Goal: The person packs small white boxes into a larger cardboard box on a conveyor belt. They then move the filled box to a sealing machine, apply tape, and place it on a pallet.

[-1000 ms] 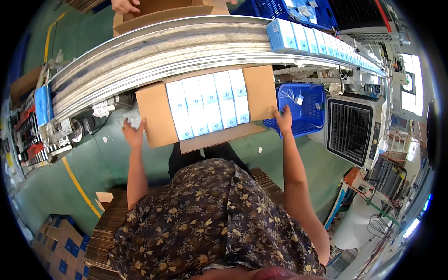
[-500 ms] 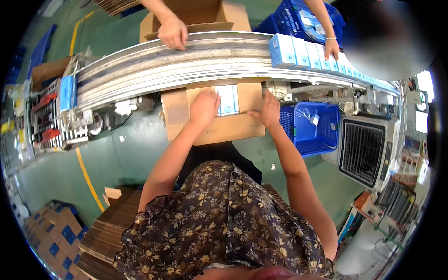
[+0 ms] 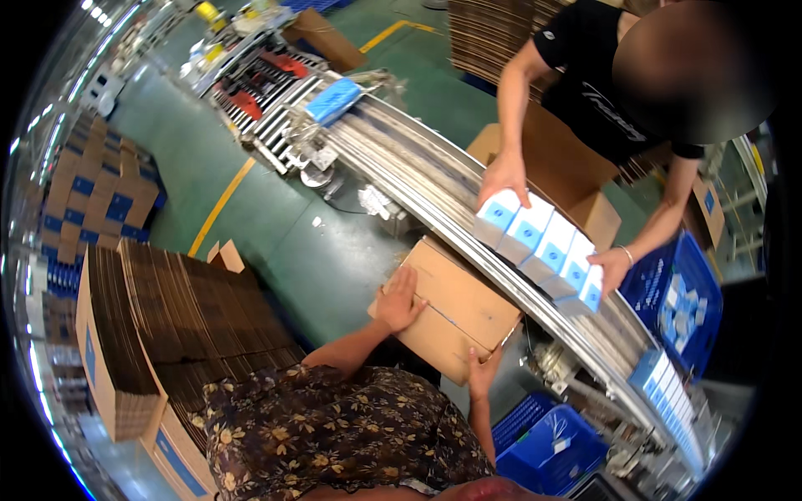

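Note:
A brown cardboard carton (image 3: pixel 455 305) sits in front of me beside the conveyor, its top flaps folded down and meeting along a seam. My left hand (image 3: pixel 399 302) lies flat on its left part, fingers stretched out together. At the near right corner, my right hand (image 3: pixel 482 373) grips the carton's edge, thumb on top and fingers along the side. The flaps hide whatever is inside. Across the conveyor, a co-worker's two hands squeeze a row of several white-and-blue boxes (image 3: pixel 543 246) from both ends.
The conveyor (image 3: pixel 418 179) runs diagonally past the carton, with a blue pack (image 3: pixel 334 101) at its far left end and more small boxes (image 3: pixel 664 392) at lower right. Flattened cartons (image 3: pixel 200 309) are stacked at left. Blue baskets stand at right, one near me (image 3: pixel 576 455).
My view has swung left. The carton's flaps, open over white-and-blue boxes before, are now down. My left hand has flattened on top. The co-worker has gathered a row of boxes over the conveyor.

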The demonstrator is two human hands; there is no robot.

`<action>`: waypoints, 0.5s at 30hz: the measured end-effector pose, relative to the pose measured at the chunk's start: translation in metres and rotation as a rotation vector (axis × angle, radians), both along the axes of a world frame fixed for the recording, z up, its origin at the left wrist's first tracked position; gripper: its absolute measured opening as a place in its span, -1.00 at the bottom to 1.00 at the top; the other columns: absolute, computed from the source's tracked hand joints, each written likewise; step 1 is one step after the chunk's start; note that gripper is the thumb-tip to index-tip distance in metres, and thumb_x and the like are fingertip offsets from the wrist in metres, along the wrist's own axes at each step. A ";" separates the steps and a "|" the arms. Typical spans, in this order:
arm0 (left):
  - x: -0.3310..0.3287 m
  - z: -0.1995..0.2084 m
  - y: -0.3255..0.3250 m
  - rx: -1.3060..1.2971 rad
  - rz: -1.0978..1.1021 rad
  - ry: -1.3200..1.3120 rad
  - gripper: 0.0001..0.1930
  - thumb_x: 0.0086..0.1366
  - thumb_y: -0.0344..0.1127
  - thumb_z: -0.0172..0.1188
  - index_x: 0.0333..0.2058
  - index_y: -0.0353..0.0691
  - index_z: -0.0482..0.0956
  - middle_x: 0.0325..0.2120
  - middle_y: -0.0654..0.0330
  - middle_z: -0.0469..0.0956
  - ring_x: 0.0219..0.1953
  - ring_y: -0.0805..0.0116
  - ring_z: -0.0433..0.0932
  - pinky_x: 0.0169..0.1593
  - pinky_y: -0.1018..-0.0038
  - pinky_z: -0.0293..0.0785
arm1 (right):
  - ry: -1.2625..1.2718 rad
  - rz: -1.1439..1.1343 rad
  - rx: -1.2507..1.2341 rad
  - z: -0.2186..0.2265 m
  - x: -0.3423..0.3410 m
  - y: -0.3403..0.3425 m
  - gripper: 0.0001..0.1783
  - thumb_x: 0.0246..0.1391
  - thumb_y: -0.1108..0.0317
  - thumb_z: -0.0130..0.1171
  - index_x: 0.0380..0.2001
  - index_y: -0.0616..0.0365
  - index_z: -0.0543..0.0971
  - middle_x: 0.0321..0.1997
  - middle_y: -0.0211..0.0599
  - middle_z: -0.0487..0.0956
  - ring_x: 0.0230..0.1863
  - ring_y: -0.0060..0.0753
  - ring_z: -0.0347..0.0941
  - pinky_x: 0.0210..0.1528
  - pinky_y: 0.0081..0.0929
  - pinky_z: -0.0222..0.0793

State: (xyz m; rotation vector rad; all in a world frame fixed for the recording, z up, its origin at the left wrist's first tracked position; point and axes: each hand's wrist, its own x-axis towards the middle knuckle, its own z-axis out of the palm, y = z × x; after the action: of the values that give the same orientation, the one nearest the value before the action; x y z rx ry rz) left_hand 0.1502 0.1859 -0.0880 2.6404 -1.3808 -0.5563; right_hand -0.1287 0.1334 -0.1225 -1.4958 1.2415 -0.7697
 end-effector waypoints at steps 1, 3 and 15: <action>0.016 -0.011 0.000 0.004 0.132 -0.066 -0.09 0.32 0.30 -0.04 0.45 -0.14 -0.08 0.48 0.06 -0.08 0.49 0.03 -0.09 0.33 -0.22 0.06 | 0.054 0.046 -0.036 -0.005 0.018 0.007 -0.19 0.14 0.34 0.28 0.34 0.41 0.15 0.30 0.06 0.33 0.27 -0.10 0.33 0.33 -0.28 0.22; 0.056 -0.031 0.000 -0.042 0.369 -0.052 -0.08 0.32 0.32 -0.04 0.45 -0.12 -0.07 0.46 0.05 -0.03 0.46 0.03 0.00 0.29 -0.19 0.13 | 0.054 0.124 0.023 -0.012 0.042 0.002 -0.29 0.23 0.29 0.19 0.33 0.39 0.20 0.31 0.05 0.33 0.28 -0.07 0.32 0.35 -0.29 0.18; 0.284 -0.101 0.043 -0.248 0.474 0.336 -0.14 0.20 0.42 0.05 0.29 -0.10 0.31 0.16 -0.01 0.44 0.18 -0.04 0.43 0.21 0.09 0.33 | -0.727 -0.145 0.860 -0.209 0.198 0.007 -0.21 0.37 -0.31 -0.41 0.42 0.00 0.17 0.44 -0.24 0.28 0.40 -0.04 0.20 0.40 -0.12 0.17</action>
State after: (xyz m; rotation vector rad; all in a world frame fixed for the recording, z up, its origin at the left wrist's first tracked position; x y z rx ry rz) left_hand 0.4345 0.2290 -0.1890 2.4060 -0.6524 -0.6698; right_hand 0.0693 0.1400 -0.3318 -0.3663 0.9179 -0.6515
